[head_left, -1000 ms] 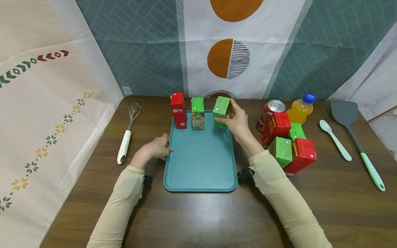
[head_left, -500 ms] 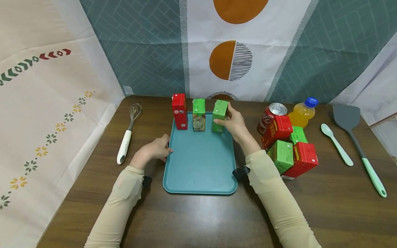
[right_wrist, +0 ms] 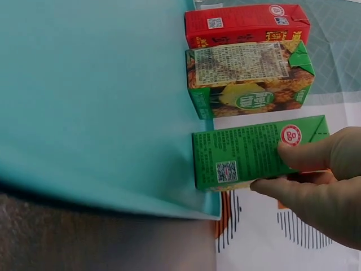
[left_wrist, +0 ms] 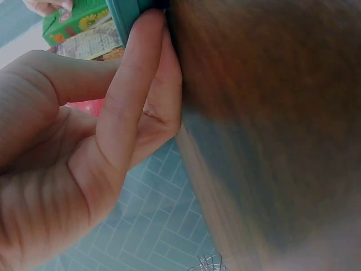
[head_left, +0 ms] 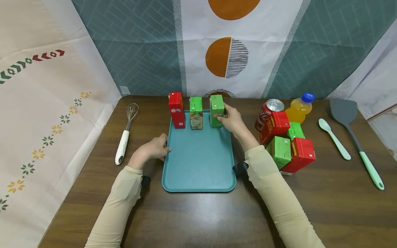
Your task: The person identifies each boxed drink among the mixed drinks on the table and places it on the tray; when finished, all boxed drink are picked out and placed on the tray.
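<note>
My right hand (head_left: 233, 120) holds a green juice box (head_left: 216, 110) upright at the back right of a teal tray (head_left: 198, 162). In the right wrist view, the thumb lies on the face of that box and the other fingers are partly hidden behind it. To its left stand a green pineapple juice box (right_wrist: 254, 79) and a red drink box (head_left: 177, 112), apart in a row along the tray's back edge. My left hand (head_left: 155, 146) grips the tray's left rim, with thumb and fingers at the edge in the left wrist view.
Right of the tray stand a red can (head_left: 269, 112), an orange drink bottle (head_left: 298, 109) and several red and green boxes (head_left: 280, 150). Farther right lie a pale green spoon (head_left: 335, 139) and a grey spatula (head_left: 356, 137). A whisk (head_left: 125, 136) lies at left.
The green box in my right hand has turned to face forward and stands slightly farther left on the tray. My left hand stays at the tray's rim.
</note>
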Tool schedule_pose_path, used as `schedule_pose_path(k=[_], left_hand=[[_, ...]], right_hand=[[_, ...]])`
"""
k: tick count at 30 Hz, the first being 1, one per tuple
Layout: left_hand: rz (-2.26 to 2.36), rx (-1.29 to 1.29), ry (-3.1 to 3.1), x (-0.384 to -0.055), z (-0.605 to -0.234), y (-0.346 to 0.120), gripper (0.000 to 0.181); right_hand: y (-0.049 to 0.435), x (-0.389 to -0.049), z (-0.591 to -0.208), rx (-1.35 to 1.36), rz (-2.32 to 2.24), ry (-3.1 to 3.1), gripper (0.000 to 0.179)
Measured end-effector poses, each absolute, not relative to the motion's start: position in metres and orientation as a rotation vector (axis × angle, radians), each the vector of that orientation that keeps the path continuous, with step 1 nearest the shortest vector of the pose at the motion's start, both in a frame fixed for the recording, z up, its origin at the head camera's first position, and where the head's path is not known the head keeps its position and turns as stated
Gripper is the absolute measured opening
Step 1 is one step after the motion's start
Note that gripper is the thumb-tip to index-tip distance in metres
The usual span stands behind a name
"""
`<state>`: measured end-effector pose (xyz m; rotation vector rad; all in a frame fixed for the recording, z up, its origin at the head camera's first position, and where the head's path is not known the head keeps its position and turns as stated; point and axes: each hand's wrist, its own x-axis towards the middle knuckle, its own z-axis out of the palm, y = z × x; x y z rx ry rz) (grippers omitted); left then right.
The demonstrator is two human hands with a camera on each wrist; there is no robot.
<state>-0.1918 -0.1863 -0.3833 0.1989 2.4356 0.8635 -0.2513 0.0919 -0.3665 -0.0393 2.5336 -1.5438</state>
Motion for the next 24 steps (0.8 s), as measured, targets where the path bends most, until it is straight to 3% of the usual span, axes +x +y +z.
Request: schedule_pose_path(k=[10,24], left_hand=[[0.859,0.191,2.422,-0.191,-0.384,-0.187,0.025],[0.882,0.189,2.425,-0.194,-0.384,-0.187,0.025]], right_hand=[[0.095,-0.239,-0.361,-0.083,-1.535,2.538,0.064],[0.131,-0.161,-0.317,-0.520,-1.498,2.757,0.059]])
